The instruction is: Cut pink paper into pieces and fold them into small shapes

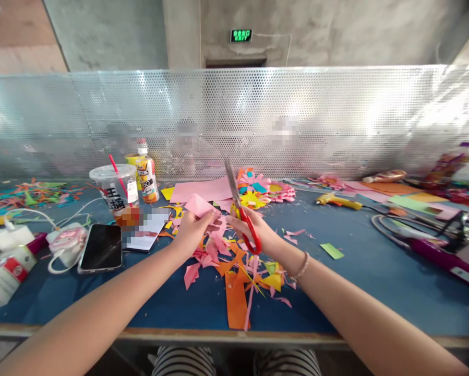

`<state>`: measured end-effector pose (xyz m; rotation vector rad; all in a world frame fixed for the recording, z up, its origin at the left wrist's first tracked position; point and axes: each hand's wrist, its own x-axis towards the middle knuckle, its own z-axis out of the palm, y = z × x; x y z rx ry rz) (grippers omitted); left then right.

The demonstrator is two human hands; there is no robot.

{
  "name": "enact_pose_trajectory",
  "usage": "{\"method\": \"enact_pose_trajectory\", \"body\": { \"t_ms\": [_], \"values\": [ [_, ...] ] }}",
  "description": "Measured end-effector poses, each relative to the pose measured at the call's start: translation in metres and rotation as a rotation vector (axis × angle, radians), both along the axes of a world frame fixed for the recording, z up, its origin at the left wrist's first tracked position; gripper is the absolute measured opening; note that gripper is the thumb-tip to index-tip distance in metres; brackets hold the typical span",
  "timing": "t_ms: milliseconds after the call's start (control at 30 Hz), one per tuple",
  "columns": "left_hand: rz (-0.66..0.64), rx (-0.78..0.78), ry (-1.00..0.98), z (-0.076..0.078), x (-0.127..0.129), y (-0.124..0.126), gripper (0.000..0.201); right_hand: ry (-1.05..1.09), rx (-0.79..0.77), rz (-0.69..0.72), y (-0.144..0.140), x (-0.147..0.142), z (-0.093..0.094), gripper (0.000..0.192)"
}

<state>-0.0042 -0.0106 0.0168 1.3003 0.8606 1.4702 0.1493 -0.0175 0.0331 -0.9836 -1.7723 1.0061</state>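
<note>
Pinched in my left hand [195,230] is a folded piece of pink paper [198,205], its pointed corner sticking up past the fingers. My right hand [257,230] grips a pair of scissors [250,232] with red and yellow handles, the blades pointing up and away from me. Both hands hover over a heap of pink, orange and yellow paper scraps [214,250]. An orange strip [237,300] lies toward the table's front edge. Just beyond the hands are a flat pink sheet [203,189] and several layered paper flowers [255,183].
A lidded drink cup [115,190] with a red straw, a bottle [147,175] and two phones, one dark-screened [101,248], stand or lie left. A yellow glue gun [338,201] with its cord is at right. A perforated metal screen [234,120] borders the table [355,292] at the back.
</note>
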Motion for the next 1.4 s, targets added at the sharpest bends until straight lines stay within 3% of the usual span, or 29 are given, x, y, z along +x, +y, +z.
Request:
{"method": "enact_pose_trajectory", "body": {
  "t_ms": [167,433,900,1400],
  "values": [
    [0.034,0.031,-0.091,0.004,-0.004,0.003,0.014,-0.197,0.071,0.077,-0.001,0.013,0.005,0.028],
    [0.074,0.031,-0.138,0.007,-0.003,0.002,0.015,-0.314,0.091,0.171,-0.008,0.01,0.006,0.025],
    [0.061,0.023,-0.169,0.01,-0.003,0.001,0.015,-0.402,0.105,0.206,-0.007,0.01,0.008,0.036],
    [0.051,-0.032,-0.245,0.013,-0.003,0.001,0.013,-0.442,0.153,0.133,-0.007,0.007,0.008,0.037]
  ]
}}
